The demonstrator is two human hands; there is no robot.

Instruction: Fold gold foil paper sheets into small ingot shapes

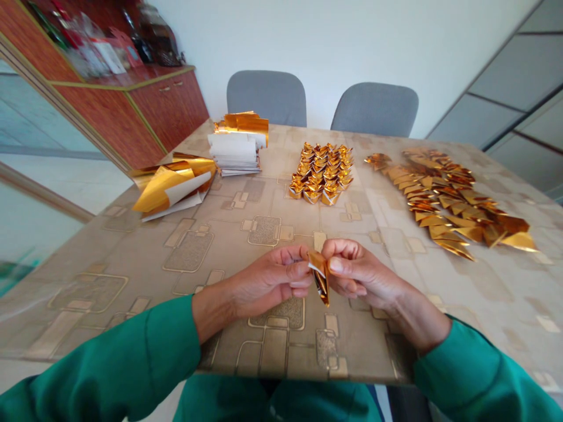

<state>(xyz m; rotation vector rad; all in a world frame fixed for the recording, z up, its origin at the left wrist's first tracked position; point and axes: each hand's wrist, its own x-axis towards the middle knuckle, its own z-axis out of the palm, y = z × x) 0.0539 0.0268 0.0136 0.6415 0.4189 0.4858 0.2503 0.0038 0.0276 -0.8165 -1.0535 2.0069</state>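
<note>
Between both hands, above the near part of the table, is a small folded piece of gold foil paper, pointed at its lower end and showing a strip of white backing. My left hand pinches its left side with thumb and fingers. On the right side, my right hand grips it between thumb and forefinger. Beyond the hands stand rows of finished-looking gold foil ingot shapes, packed closely together. To the right lie overlapping rows of flatter folded gold foil pieces.
At the back left is a stack of white-backed gold paper, with loosely curled gold sheets beside it. A patterned cloth covers the table. Two grey chairs stand behind it, and a reddish wooden cabinet is at the left.
</note>
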